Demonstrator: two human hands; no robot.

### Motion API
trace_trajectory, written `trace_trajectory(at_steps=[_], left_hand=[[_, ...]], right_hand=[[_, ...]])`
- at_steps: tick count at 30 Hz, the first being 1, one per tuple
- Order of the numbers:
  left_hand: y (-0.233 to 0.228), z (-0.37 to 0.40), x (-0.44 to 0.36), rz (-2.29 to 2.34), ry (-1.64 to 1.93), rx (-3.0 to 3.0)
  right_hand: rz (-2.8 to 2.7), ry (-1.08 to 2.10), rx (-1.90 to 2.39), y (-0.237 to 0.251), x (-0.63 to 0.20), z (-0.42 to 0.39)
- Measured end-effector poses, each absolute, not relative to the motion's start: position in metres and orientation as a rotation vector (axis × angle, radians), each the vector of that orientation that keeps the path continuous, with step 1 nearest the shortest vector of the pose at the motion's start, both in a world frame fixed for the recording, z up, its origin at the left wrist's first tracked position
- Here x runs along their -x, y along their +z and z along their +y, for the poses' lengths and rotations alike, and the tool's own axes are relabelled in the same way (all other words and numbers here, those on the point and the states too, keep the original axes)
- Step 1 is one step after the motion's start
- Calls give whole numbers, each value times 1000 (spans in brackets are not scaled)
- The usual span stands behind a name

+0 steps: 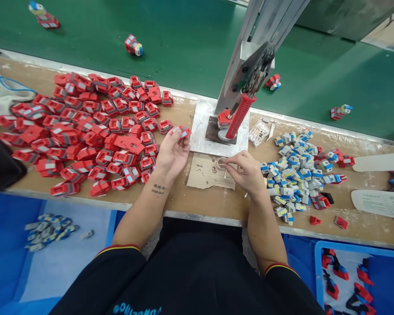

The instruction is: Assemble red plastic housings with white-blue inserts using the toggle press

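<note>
A small red and grey plastic piece (181,131) is pinched between the fingertips of the left hand (172,153), held up just above the wooden bench (210,203). The right hand (246,170) has thumb and forefinger closed on a small pale ring-shaped part (221,162), just over a scrap of cardboard (207,173) that lies between the two hands. Straight ahead of the hands stands a hand press (249,65) on a pale base plate (203,131), its red-grip lever (239,116) slanting down toward a red piece (223,119) seated under it. To the left of the left hand spreads a big heap of red pieces (85,127). To the right of the right hand lies a smaller pile of blue, white and grey bits (292,170). Beyond the press runs a green belt (184,39) with a few finished pieces scattered on it. Below the wrists, blue bins (6,245) sit at either side
</note>
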State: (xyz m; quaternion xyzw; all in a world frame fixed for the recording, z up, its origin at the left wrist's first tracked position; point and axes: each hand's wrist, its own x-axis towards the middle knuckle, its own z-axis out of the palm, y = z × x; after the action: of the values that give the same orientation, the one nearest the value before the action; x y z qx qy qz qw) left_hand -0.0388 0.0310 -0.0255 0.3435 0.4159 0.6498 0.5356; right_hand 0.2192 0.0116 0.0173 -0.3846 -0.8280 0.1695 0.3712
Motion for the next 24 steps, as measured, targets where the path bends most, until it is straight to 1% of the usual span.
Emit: trace_trajectory(at_steps=[6,9,14,18,21,24], left_hand=[[-17,28,32,1012,1601,-831],[-15,25,27,976,1584,-979],[-10,15,12,945,1541,-1277],[-5,8,6,1014,1541,-1435],[-2,5,4,1088,1553,-1556],[0,2,0,1098,1547,-1701]], right_hand=[[-2097,471,1045,15,-218,11],[-2125,503,1034,15,-216,11],[-2094,446,1050,13,-216,13],[-2068,530,1091,16,-221,13],[-1856,584,1103,23,-228,10],[-1526,600,1003,30,-230,7]])
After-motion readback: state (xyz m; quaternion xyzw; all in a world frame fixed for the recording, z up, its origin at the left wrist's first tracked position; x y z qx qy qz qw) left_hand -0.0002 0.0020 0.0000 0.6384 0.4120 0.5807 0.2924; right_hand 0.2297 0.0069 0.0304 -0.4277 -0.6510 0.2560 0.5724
